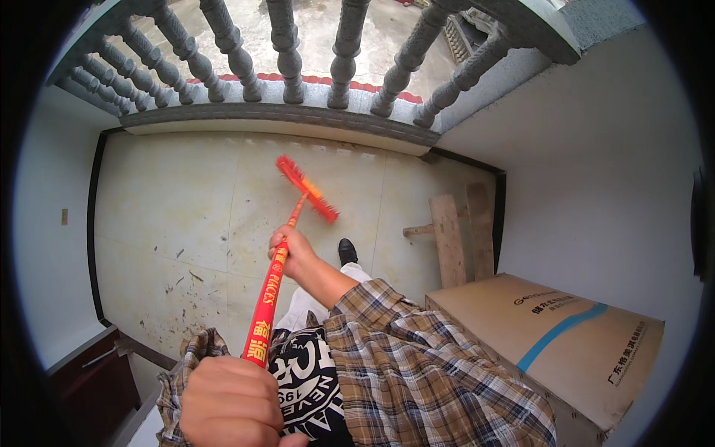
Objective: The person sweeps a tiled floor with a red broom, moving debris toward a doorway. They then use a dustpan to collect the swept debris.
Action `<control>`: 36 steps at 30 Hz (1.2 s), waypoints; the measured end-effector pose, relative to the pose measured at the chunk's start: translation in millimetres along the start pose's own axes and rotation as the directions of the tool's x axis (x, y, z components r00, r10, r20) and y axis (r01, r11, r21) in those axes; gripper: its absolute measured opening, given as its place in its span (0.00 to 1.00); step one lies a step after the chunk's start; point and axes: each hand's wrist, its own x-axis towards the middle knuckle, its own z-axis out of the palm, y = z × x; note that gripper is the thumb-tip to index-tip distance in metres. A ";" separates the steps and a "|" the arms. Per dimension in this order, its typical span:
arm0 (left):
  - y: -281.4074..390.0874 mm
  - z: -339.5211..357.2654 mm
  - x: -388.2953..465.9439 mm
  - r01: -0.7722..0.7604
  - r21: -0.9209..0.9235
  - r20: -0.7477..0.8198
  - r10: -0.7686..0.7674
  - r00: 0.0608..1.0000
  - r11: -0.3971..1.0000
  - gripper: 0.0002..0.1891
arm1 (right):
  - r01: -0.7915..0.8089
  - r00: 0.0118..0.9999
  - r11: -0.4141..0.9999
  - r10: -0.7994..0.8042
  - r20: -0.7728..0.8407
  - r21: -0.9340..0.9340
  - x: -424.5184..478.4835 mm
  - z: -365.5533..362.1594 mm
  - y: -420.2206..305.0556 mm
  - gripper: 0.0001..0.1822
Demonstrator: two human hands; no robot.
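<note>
Both of my hands are on a red broom handle [269, 304] printed with yellow writing. At the bottom of the view, my left hand [230, 402] is closed around its upper end. My right hand [293, 250] grips it lower down, with that arm reaching across my body. Beyond the right hand, the broom head [307, 189] with red bristles and a yellow-orange patch lies slantwise over the pale floor tiles [167, 184], slightly blurred. Small dark bits of debris [190, 290] are scattered on the tiles left of the handle.
A grey balustrade [290, 61] bounds the far side. At right stand a wooden bench-like piece [448, 240], another plank [479, 229] and a large cardboard box [564, 329] with blue tape. A dark red door or panel [95, 385] is at lower left. My black shoe [347, 251] is near the broom head.
</note>
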 end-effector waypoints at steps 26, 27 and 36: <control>-51.1 -17.4 0.3 0.123 0.269 -0.292 -0.041 0.956 0.955 0.11 | -0.169 0.986 0.936 0.164 -0.041 -0.309 104.6 17.7 31.6 0.06; -38.4 -25.8 -7.7 0.096 0.215 -0.308 -0.026 0.951 0.972 0.11 | -0.203 0.979 0.946 0.198 -0.045 -0.253 90.5 28.7 46.8 0.06; -49.9 -8.6 -85.8 -0.094 -0.037 -0.744 0.035 0.667 0.995 0.13 | -0.023 0.996 0.970 0.003 -0.084 -0.244 28.4 -5.9 -26.4 0.07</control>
